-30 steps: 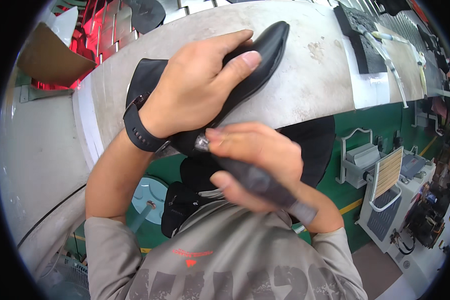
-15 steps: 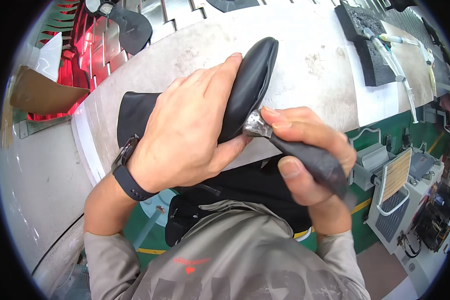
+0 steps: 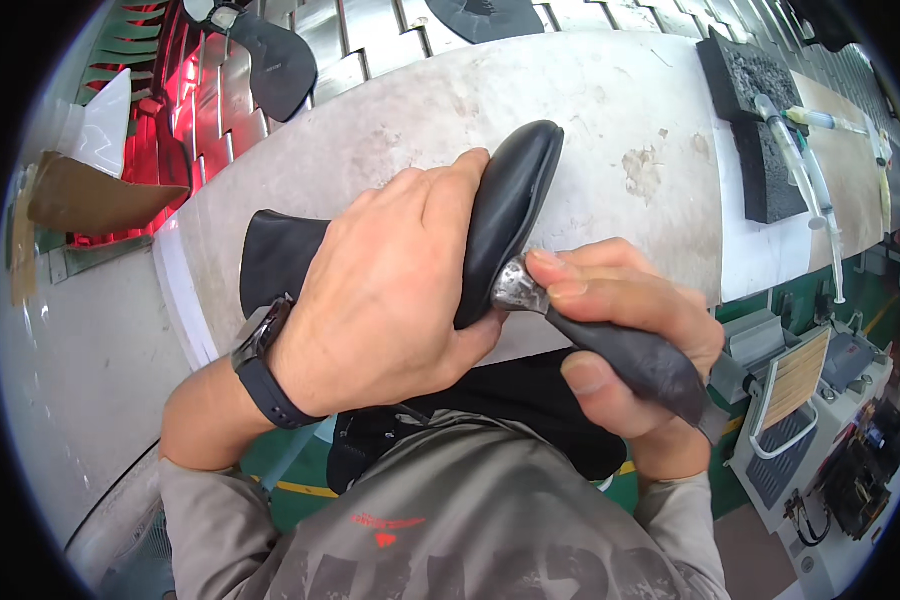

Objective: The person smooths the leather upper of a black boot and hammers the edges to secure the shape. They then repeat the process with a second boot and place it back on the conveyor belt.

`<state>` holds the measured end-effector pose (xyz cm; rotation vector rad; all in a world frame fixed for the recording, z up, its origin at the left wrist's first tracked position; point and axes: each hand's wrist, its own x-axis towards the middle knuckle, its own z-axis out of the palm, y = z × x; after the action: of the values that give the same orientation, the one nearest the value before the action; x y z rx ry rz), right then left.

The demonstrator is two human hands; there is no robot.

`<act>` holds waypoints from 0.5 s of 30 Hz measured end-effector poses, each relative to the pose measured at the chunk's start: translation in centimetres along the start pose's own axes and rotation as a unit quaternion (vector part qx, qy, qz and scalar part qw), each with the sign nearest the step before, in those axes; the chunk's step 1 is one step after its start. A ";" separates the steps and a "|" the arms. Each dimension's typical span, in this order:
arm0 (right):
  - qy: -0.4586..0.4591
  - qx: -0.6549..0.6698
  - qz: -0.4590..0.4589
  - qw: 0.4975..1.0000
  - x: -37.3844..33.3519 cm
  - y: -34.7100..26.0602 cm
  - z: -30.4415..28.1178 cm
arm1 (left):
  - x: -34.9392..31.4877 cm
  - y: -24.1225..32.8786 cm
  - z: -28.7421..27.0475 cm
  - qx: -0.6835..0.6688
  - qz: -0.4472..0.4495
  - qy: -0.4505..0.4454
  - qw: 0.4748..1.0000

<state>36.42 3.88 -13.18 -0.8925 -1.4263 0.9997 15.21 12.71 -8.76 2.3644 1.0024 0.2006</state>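
A black leather boot (image 3: 515,195) lies on its side over the pale worktable, toe pointing up and slightly right, its shaft reaching left beneath my wrist. My left hand (image 3: 385,280) is wrapped over the middle of the boot, thumb near its lower edge, and hides much of it. In my right hand (image 3: 640,330) is a small hammer (image 3: 635,368), with a scuffed metal head and a dark handle. Its head touches the boot's right edge, close to my left thumb. My right fingertips rest on the metal head, while the thumb lies along the handle.
A slatted metal conveyor (image 3: 370,40) runs behind the worktable (image 3: 610,110), carrying dark flat pieces. Black foam blocks (image 3: 765,165) and syringe-like tubes (image 3: 800,170) lie at the right. A brown cardboard piece (image 3: 100,195) stands left; a machine (image 3: 800,420) stands lower right.
The whole view has shifted, so the table, boot and hands appear lower. The left hand keeps its hold, and the hammer head remains against the boot's edge.
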 end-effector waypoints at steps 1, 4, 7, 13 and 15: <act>-0.001 0.002 0.000 1.000 0.1 0.0 -0.1 | 0.0 -0.1 0.1 0.001 0.004 0.000 1.000; 0.034 -0.014 -0.030 0.999 -0.5 0.4 0.8 | -0.2 -0.2 0.2 -0.002 0.008 0.009 1.000; 0.120 0.071 0.031 0.990 -1.2 0.9 1.9 | -0.1 -0.2 0.0 -0.011 0.010 0.013 1.000; 0.015 -0.011 0.028 0.999 1.3 -0.9 -0.7 | 0.0 -0.1 -0.2 -0.028 0.003 0.003 1.000; 0.008 -0.025 0.033 0.999 2.1 -1.2 -1.2 | 0.1 -0.1 -0.4 -0.030 0.000 -0.002 1.000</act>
<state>37.44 5.48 -11.28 -0.9868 -1.4217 1.0088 15.07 13.02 -8.48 2.3084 0.9817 0.2223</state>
